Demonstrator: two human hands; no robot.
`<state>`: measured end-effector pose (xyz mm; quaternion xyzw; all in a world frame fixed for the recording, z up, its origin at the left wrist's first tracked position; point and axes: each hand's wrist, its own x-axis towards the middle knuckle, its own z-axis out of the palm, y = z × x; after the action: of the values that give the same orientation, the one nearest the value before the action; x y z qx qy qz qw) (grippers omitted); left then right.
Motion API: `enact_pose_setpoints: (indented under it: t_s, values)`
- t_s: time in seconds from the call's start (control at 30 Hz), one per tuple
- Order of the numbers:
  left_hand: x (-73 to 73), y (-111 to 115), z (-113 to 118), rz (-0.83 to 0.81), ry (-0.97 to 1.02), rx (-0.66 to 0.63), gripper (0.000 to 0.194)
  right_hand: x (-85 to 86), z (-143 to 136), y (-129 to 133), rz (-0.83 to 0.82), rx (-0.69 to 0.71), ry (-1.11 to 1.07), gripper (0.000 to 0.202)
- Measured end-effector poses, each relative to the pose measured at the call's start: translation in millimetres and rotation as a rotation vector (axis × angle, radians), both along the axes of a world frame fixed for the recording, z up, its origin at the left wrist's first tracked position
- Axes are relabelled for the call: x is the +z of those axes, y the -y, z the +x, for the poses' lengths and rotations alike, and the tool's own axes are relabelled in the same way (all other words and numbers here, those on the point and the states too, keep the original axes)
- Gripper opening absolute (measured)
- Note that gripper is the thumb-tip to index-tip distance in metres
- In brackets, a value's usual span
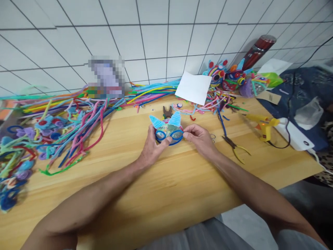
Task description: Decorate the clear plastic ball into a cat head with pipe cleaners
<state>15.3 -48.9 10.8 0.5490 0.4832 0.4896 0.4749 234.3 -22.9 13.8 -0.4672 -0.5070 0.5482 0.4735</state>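
Note:
My left hand (154, 145) grips a small pipe-cleaner craft figure (169, 129) from its left side, thumb across the front. The figure has two pointed light-blue ears, and two dark-blue rings sit on its see-through body like glasses. At its right edge, the thumb and index finger of my right hand (198, 138) are pinched together against the right ring (177, 135); whether a loose piece lies between them is too small to see. Just behind the figure lies a dark-jawed hand tool (168, 111), partly hidden by the ears.
Bundles of pipe cleaners (153, 92) line the tiled wall and spread across the left. Yellow-handled pliers (235, 147), a yellow glue gun (265, 125) and a white power strip (293, 135) lie at right. Finished figures (217, 74), white paper (194, 87) and a red flask (258, 52) stand behind.

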Motion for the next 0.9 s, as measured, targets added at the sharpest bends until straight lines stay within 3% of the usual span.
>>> enact_pose_setpoints:
  t_s: [0.3,0.9]
  values:
    - [-2.8,-1.4,-1.6,-0.005,0.027,-0.024,0.071,3.3,-2.5,-2.3,-0.035,0.060,-0.020,0.044]
    - [-3.5,2.1,-3.9,-0.008,0.002,-0.050,0.066,2.1,-3.5,-2.2,-0.003,0.085,-0.012,0.047]
